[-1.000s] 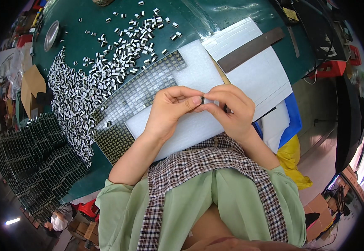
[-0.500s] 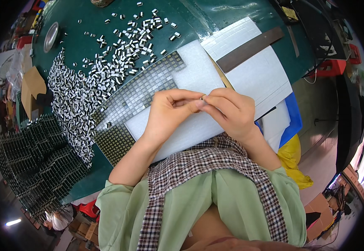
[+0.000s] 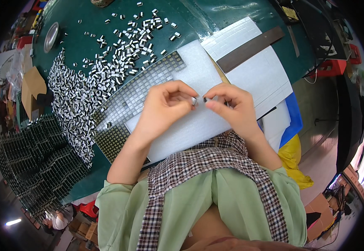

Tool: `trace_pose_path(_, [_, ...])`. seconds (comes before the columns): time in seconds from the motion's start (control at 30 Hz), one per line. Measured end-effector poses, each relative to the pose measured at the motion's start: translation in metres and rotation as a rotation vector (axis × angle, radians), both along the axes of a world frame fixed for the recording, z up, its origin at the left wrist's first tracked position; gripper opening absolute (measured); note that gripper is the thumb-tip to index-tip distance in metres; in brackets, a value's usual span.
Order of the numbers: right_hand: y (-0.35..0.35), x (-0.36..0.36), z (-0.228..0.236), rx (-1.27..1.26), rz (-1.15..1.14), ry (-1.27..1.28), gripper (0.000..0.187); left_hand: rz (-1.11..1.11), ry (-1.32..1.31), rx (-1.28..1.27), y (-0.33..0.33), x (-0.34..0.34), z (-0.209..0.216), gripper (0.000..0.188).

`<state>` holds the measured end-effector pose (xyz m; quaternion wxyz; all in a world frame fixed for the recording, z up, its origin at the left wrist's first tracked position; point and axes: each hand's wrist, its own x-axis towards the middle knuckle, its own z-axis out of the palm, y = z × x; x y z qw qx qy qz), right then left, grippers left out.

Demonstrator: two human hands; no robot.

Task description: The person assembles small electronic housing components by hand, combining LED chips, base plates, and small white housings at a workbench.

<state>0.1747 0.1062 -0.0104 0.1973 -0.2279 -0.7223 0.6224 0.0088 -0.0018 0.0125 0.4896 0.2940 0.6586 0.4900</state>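
My left hand (image 3: 163, 106) pinches a small silvery metal piece (image 3: 194, 101) between thumb and fingertips. A little to its right, my right hand (image 3: 234, 106) grips a small dark piece (image 3: 205, 99), with the fingers curled; a narrow gap parts the two. Both hands hover over a white foam sheet (image 3: 203, 62). Partly under this sheet lies a board (image 3: 115, 142) with a grid of small square cells, many covered by grey, shiny rectangular parts. My left forearm hides part of the board.
Beyond the board spreads a heap of small white-and-black block-shaped parts (image 3: 73, 88) on the green table (image 3: 215, 16). A brown strip (image 3: 249, 49) lies across white sheets at right. Stacked dark racks (image 3: 35, 159) stand at left, near a metal dish (image 3: 51, 37).
My hands, which met at the fingertips, have drawn apart. A silvery piece now shows in the left fingers and a dark piece in the right.
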Motion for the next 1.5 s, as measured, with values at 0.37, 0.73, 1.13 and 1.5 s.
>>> trace_pose_path(0.37, [-0.003,-0.006,0.0,-0.243,-0.2,-0.055,0.017,-0.23,1.685,0.126,0.022,-0.006,-0.034,0.011])
trace_pose_path(0.73, [-0.002,-0.006,-0.001,0.404,-0.207,0.121,0.023,0.005,-0.728,0.001,0.008,-0.007,-0.01,0.021])
trace_pose_path(1.13, [-0.002,-0.005,-0.001,0.393,-0.167,0.146,0.024,0.021,-0.736,0.045,0.005,-0.001,-0.017,0.02])
trace_pose_path(1.5, [-0.001,-0.007,-0.008,0.705,-0.113,0.158,0.019,-0.04,-0.198,-0.05,0.006,0.009,-0.001,0.021])
